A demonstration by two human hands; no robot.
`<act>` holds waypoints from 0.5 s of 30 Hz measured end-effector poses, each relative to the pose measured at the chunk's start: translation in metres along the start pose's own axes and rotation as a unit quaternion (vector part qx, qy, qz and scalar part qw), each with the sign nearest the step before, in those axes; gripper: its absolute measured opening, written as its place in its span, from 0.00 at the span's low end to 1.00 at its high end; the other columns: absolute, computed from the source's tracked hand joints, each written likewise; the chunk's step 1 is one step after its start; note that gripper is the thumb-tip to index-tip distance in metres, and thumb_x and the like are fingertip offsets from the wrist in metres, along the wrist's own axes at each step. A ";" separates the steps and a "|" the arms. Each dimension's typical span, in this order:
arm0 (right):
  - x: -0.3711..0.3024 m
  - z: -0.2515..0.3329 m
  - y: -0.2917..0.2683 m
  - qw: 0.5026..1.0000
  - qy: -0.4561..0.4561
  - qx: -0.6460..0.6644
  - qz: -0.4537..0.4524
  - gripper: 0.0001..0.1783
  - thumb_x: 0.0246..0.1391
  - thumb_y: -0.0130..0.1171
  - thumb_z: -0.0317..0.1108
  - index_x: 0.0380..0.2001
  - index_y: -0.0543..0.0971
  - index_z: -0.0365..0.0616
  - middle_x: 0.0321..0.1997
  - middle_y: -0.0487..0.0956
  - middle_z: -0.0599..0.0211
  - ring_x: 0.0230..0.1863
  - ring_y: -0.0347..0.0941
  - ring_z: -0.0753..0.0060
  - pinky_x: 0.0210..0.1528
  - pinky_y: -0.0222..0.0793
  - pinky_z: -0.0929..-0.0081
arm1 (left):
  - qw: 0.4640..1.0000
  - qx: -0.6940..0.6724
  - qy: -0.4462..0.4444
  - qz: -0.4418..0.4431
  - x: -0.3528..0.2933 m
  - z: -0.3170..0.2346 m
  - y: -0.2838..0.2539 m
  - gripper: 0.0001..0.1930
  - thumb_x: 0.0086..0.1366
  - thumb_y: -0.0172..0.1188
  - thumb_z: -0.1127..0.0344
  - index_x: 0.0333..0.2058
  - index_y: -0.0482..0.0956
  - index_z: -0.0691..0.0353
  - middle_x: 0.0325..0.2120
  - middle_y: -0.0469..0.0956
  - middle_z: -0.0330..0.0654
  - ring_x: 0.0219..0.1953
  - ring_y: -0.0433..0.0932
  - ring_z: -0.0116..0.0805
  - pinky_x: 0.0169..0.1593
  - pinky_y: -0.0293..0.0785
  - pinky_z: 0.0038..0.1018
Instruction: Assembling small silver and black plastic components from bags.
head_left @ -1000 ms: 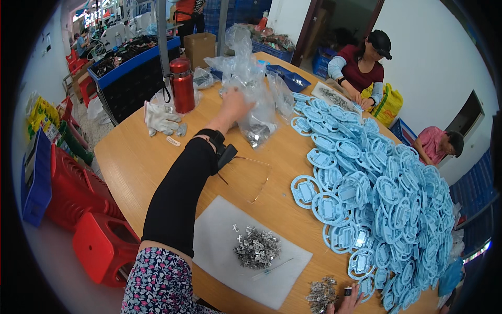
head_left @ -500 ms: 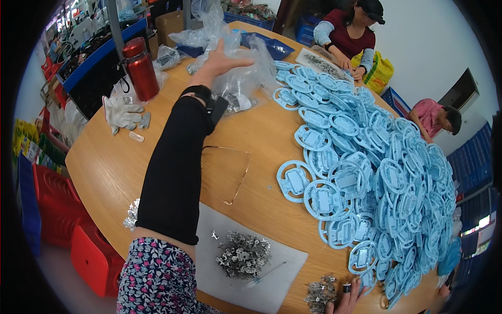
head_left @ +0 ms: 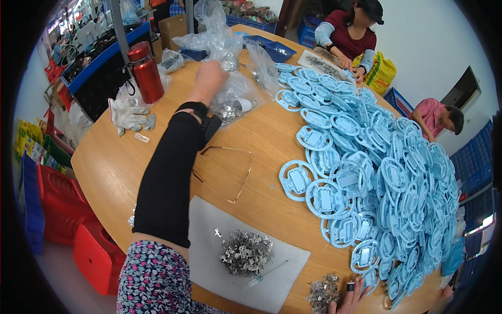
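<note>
plastic bag [head_left: 241, 94] lies at the left hand [head_left: 210, 82]; whether the fingers grip it, i cannot tell.

From the person's head, one wide fisheye view looks down and forward across the tabletop [head_left: 277, 152], near enough to include the left hand [head_left: 210, 81] and right hand [head_left: 350, 300].

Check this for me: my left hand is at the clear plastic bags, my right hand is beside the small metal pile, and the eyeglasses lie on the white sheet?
Not quite: the eyeglasses lie on the bare wooden table, beyond the white sheet, as the head view shows. Your left hand is at the clear plastic bags, and your right hand is beside the small metal pile.
</note>
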State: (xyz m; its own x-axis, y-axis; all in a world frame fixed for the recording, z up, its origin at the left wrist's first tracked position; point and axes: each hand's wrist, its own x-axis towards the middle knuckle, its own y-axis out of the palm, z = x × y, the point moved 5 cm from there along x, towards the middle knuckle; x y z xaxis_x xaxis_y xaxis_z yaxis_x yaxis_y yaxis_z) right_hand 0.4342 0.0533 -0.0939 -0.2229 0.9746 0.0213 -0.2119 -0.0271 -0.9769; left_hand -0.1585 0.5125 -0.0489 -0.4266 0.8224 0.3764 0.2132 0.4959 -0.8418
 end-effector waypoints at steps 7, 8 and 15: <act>-0.001 -0.004 0.004 1.000 -0.010 -0.001 -0.018 0.38 0.58 0.52 0.45 0.67 0.58 0.36 0.74 0.53 0.46 0.75 0.42 0.38 0.73 0.26 0.39 | 0.995 0.088 -0.022 -0.050 -0.028 0.076 -0.062 0.19 0.52 0.65 0.55 0.32 0.84 0.70 0.34 0.82 0.59 0.39 0.82 0.55 0.47 0.78 0.41; -0.001 -0.003 0.004 1.000 -0.010 -0.004 -0.018 0.37 0.58 0.51 0.44 0.66 0.59 0.37 0.74 0.54 0.46 0.75 0.42 0.38 0.73 0.26 0.39 | 0.992 0.086 -0.088 0.008 -0.035 0.078 -0.074 0.25 0.51 0.67 0.51 0.41 0.83 0.66 0.40 0.81 0.56 0.46 0.80 0.53 0.51 0.76 0.40; -0.002 0.001 -0.003 1.000 -0.011 -0.003 -0.015 0.37 0.58 0.52 0.43 0.66 0.59 0.37 0.73 0.55 0.46 0.75 0.43 0.39 0.73 0.26 0.40 | 0.979 0.041 0.131 -0.150 -0.067 -0.038 -0.128 0.38 0.48 0.70 0.40 0.56 0.73 0.52 0.50 0.76 0.50 0.55 0.72 0.55 0.56 0.71 0.41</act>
State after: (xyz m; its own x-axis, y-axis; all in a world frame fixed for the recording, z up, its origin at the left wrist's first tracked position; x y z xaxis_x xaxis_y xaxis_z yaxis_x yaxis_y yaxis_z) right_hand 0.4344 0.0517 -0.0913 -0.2374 0.9698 0.0558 -0.2137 0.0039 -0.9769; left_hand -0.1239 0.4042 0.0480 -0.2160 0.6925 0.6884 0.0378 0.7104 -0.7028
